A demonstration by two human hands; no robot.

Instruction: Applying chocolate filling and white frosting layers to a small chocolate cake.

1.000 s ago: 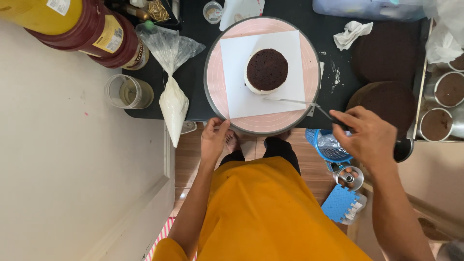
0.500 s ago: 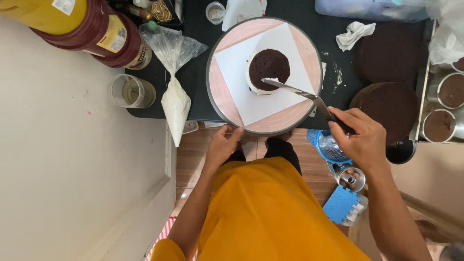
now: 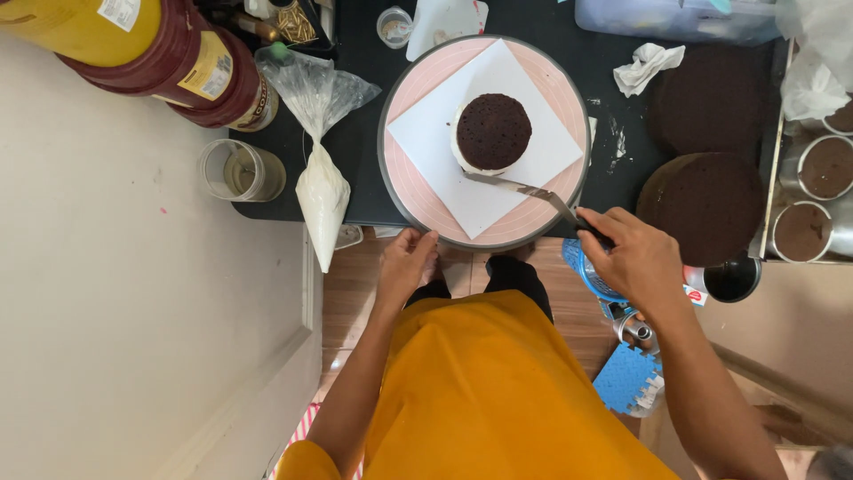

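Note:
A small round chocolate cake (image 3: 493, 132) with white cream at its side sits on a white square sheet (image 3: 533, 151) on a pink turntable (image 3: 418, 191). My right hand (image 3: 635, 262) grips the dark handle of a metal spatula (image 3: 520, 188), whose blade lies against the cake's near side. My left hand (image 3: 407, 264) touches the turntable's near rim with its fingers.
A filled piping bag (image 3: 320, 191) lies left of the turntable, beside a glass jar (image 3: 240, 171) and dark red tubs (image 3: 191, 67). Two large chocolate cake layers (image 3: 706, 204) lie at right, with metal tins (image 3: 822, 169) and a crumpled tissue (image 3: 649, 64). A blue sponge (image 3: 626, 378) is below.
The turntable with the sheet has rotated. The spatula blade has come in from the cake's right to its near side. My left hand moved from below the rim up to it.

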